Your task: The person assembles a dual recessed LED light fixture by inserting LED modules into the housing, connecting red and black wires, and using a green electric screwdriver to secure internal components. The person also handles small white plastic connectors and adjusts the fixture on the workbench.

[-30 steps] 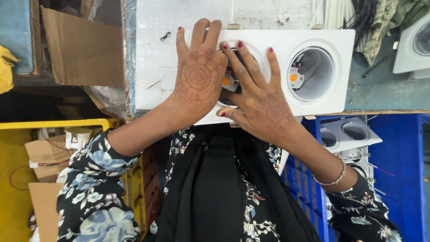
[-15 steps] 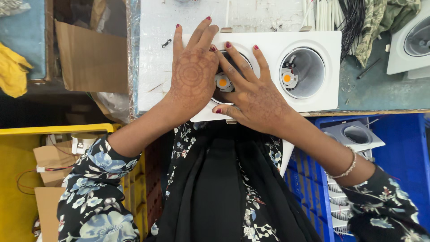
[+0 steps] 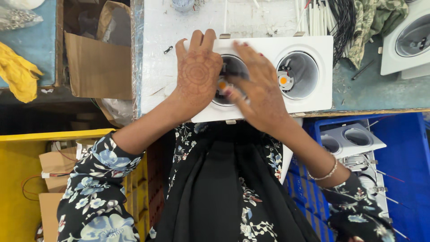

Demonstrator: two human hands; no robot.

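Near the top middle of the frame, the white double light (image 3: 264,74) lies on the table (image 3: 161,67). The left hand (image 3: 197,76) lies flat on it, fingers wide; the right hand (image 3: 260,92) spreads over its left hole

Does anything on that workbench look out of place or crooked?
Slightly. The white twin-lamp housing under both hands overhangs the table's near edge. The cables and cloth behind lie in a loose heap. Nothing looks broken or spilled.
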